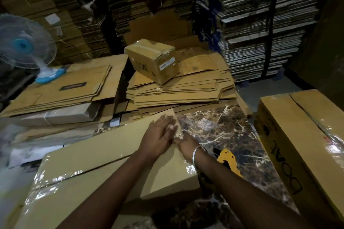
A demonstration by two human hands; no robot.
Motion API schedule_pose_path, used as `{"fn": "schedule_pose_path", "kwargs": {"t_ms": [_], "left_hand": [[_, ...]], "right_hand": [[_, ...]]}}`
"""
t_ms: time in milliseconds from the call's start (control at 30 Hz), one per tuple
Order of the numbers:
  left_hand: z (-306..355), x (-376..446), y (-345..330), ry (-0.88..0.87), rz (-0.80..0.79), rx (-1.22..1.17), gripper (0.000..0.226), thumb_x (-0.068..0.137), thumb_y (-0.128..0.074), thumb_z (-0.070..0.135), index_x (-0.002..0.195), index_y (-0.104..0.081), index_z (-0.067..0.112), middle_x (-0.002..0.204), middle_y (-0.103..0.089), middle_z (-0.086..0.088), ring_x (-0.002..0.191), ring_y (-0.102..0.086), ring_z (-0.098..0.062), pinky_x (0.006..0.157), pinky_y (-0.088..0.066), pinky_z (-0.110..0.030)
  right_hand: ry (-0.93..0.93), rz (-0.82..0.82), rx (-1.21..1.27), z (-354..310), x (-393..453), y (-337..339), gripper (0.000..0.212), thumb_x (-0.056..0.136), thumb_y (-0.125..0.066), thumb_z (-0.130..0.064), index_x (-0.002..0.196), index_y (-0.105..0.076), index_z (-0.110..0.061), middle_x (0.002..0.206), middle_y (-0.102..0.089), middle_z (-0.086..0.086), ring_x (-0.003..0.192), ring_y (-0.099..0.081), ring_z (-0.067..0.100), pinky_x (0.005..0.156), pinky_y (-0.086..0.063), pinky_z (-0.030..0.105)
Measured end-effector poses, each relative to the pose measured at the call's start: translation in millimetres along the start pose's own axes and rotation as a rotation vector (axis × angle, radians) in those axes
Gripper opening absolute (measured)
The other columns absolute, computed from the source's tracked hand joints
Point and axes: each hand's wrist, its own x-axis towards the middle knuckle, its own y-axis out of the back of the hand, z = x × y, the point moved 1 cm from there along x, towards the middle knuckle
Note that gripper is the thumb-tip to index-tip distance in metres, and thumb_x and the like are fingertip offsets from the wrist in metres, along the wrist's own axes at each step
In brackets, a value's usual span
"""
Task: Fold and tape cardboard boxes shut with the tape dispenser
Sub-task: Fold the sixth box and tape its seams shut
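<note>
While a long cardboard box (104,158) fills the lower left on the marbled worktop (229,132), the left hand (158,135) presses flat on its far corner and the right hand (186,142) pinches that edge, likely smoothing tape. The yellow tape dispenser (229,161) lies just right, reachable across bare worktop.

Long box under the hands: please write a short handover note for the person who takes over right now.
Left hand: flat, fingers straight, pressing the far right corner of the long box.
Right hand: at that corner's edge; its fingers are hidden, so its grip is unclear.
Tape dispenser: lying on the marble table, beside the right wrist, held by no hand.
Done: shiny tape crosses the near part of the top seam.
Left: the seam toward the far end looks untaped; tape it, then smooth it.
</note>
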Motion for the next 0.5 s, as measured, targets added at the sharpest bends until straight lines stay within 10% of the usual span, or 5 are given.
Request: {"fn": "schedule_pose_path", "kwargs": {"t_ms": [100, 267, 500], "left_hand": [[-21, -44, 7, 0.048, -0.005, 0.109, 0.056, 0.101, -0.027, 0.056, 0.149, -0.043, 0.034, 0.157, -0.032, 0.017, 0.149, -0.013, -0.002, 0.119, -0.012, -0.041], [-39, -89, 10, 0.184, -0.144, 0.252, 0.064, 0.101, -0.020, 0.064, 0.159, -0.011, 0.039, 0.163, -0.003, 0.021, 0.150, 0.007, -0.002, 0.122, -0.002, -0.044], [-38, -89, 9, 0.222, -0.275, 0.336, 0.075, 0.094, -0.014, 0.073, 0.157, 0.008, 0.040, 0.162, 0.015, 0.022, 0.150, 0.016, -0.005, 0.121, 0.004, -0.042]], "right_hand": [[0.057, 0.079, -0.112, -2, -8, 4, 0.080, 0.075, -0.066, -0.054, 0.142, -0.036, -0.024, 0.125, -0.063, 0.004, 0.108, -0.064, 0.028, 0.091, -0.055, 0.045], [0.611, 0.402, -0.730, -11, -22, 4, 0.037, 0.082, -0.075, -0.034, 0.106, -0.054, -0.014, 0.113, -0.049, 0.010, 0.101, -0.047, 0.032, 0.081, -0.047, 0.039], [0.794, 0.363, -0.873, -13, -19, 0, 0.017, 0.077, -0.080, -0.015, 0.076, -0.064, -0.009, 0.081, -0.061, 0.012, 0.079, -0.059, 0.037, 0.065, -0.050, 0.039]]}}
